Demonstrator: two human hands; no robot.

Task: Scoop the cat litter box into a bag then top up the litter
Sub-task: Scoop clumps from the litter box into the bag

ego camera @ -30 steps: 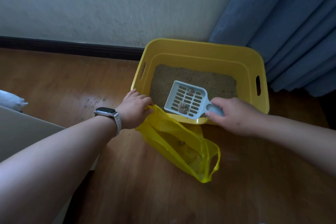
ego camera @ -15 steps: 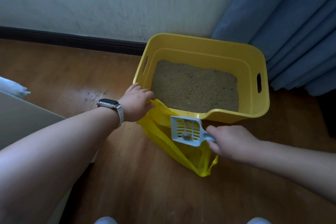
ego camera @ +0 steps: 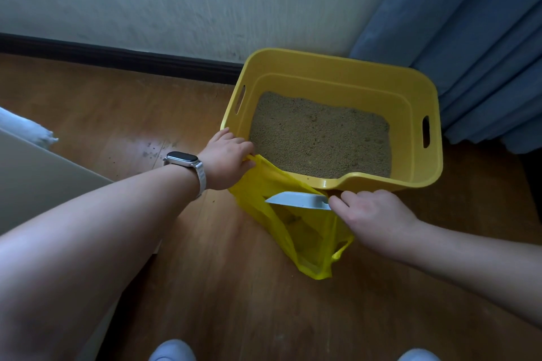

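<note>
Both hands are busy at the near edge of the litter box (ego camera: 337,60): the left hand (ego camera: 225,160) grips the upper edge of the yellow bag (ego camera: 305,240) with curled fingers, right at the box's near-left corner, while the right hand (ego camera: 375,217) is closed round the handle of the pale scoop (ego camera: 296,200), which is turned on its side over the bag's mouth. The likeliest trouble is a spill onto the wooden floor (ego camera: 234,302). The bag is held up on one side only, so the thin film sags along the other, and anything sliding off the scoop's far edge could miss the opening. Tugging harder with the left hand might narrow the mouth instead of widening it. The scoop's rim could also catch the plastic and tear it. Since the scoop shows edge-on, it is impossible to say whether a clump is in it or has dropped. Its handle is buried in the right hand. Darker shapes low inside the bag are too dim through the yellow to identify. Litter (ego camera: 319,138) fills the box floor, though any buried clumps cannot be seen. No supply of fresh litter is in view, and a pale surface (ego camera: 35,179) at the left is cut off by the frame.
</note>
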